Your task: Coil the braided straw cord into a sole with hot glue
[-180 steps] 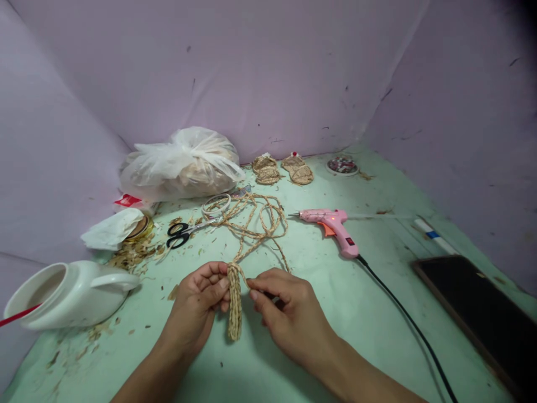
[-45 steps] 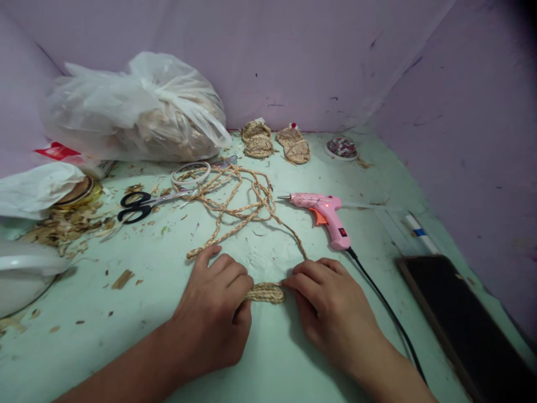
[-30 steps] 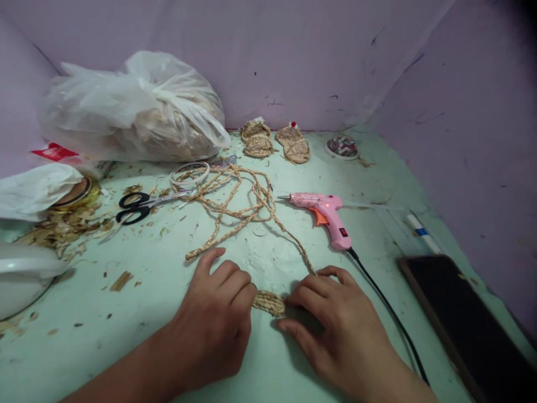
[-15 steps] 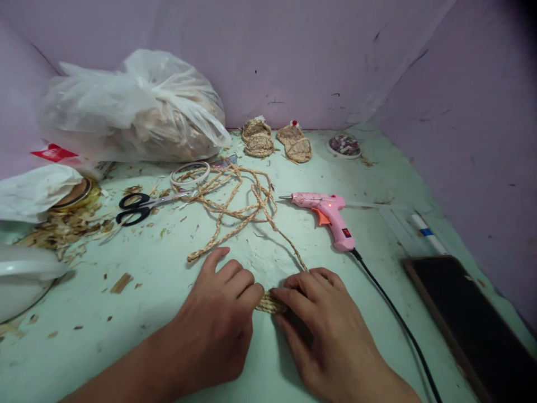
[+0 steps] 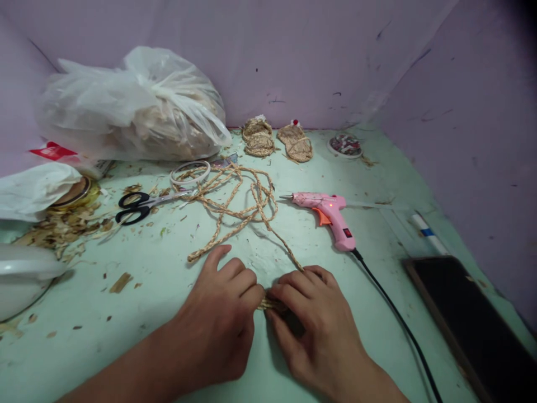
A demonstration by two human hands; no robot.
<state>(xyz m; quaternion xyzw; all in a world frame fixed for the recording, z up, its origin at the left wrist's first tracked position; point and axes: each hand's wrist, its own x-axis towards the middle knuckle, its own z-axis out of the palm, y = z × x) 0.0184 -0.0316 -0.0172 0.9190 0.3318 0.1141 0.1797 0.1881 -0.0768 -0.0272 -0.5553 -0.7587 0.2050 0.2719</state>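
Note:
A small woven piece of straw braid (image 5: pixel 267 303) shows between my two hands near the front of the table, mostly covered by fingers. My left hand (image 5: pixel 224 313) is closed on its left end, with the thumb raised. From the right, my right hand (image 5: pixel 319 322) grips the same piece with bent fingers. A long braided rope (image 5: pixel 235 212) runs in loose loops on the table behind, and one strand reaches down to my right fingers. To the right of the loops lies a pink glue gun (image 5: pixel 335 215) with a lit orange light.
Scissors (image 5: pixel 138 207) and a white ring (image 5: pixel 191 173) lie left of centre. Behind are a plastic bag (image 5: pixel 138 112), two woven slippers (image 5: pixel 296 143) and a dish of beads (image 5: pixel 344 145). A phone (image 5: pixel 470 324) and black cable (image 5: pixel 394 313) lie right; a white lid (image 5: pixel 25 280) sits left.
My right hand has moved slightly left, towards my left hand, and covers more of the woven piece. The strand's lower end has shifted left with it.

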